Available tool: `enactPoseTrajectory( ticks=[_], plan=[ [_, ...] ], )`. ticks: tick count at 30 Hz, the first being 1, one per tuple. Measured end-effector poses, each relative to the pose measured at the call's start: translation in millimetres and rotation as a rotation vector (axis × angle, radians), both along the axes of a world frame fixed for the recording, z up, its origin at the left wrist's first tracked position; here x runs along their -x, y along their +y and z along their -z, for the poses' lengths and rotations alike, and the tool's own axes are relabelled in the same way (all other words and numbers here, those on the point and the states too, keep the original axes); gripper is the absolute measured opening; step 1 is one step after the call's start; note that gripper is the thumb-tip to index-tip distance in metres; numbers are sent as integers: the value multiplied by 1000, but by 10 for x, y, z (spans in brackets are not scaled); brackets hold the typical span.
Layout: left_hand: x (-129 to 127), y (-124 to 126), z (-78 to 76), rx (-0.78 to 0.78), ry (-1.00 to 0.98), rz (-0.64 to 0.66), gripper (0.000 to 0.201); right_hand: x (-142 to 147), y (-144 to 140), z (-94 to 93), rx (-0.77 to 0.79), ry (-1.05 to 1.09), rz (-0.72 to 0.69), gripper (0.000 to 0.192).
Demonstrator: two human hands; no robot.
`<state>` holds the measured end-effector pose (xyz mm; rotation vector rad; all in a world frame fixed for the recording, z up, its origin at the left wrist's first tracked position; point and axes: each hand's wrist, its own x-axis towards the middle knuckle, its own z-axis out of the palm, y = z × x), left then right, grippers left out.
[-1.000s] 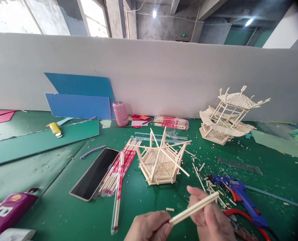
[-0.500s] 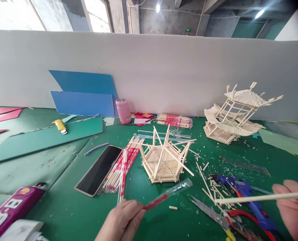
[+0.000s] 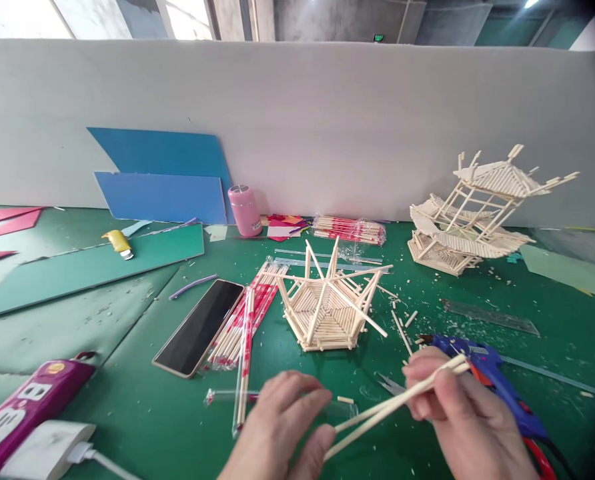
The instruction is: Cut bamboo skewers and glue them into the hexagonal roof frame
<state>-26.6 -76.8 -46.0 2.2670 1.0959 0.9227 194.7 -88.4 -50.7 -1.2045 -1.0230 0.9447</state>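
Head view: chopsticks (image 3: pixel 397 402) between fingertips (image 3: pixel 327 437).

Your left hand (image 3: pixel 282 427) is bare, no glove, ring or watch; your right hand (image 3: pixel 457 413) is bare too; no sleeve reaches either wrist in view.

The right hand (image 3: pixel 465 417) hides part of the blue glue gun (image 3: pixel 482 373); the bottom edge cuts off both wrists and the white charger (image 3: pixel 42 457).
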Motion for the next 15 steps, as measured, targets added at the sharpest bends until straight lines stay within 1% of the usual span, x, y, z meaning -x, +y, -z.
enactPoseTrajectory(
  ticks=[1,3,5,7,9,11,13,15],
  plan=[
    [-83,-13,28,52,-35,50,32,87,-9,-2,-12,-22,-35,23],
    [-218,-27,115,153,-82,165,36,209,-24,1,4,-31,-51,24],
    [-294,-33,201,190,-100,172,42,256,-41,22,41,-24,-29,24],
    [-312,-43,247,210,-116,157,46,244,-54,46,73,-22,13,25],
    [-281,-63,239,243,-131,123,45,197,-50,45,85,19,54,25],
    [-211,-94,186,275,-153,52,42,135,-23,9,74,122,135,24],
    [-110,-132,112,287,-204,-49,36,71,14,-41,30,250,243,21],
    [15,-166,48,284,-282,-182,30,26,33,-64,-20,321,339,16]
  ],
)
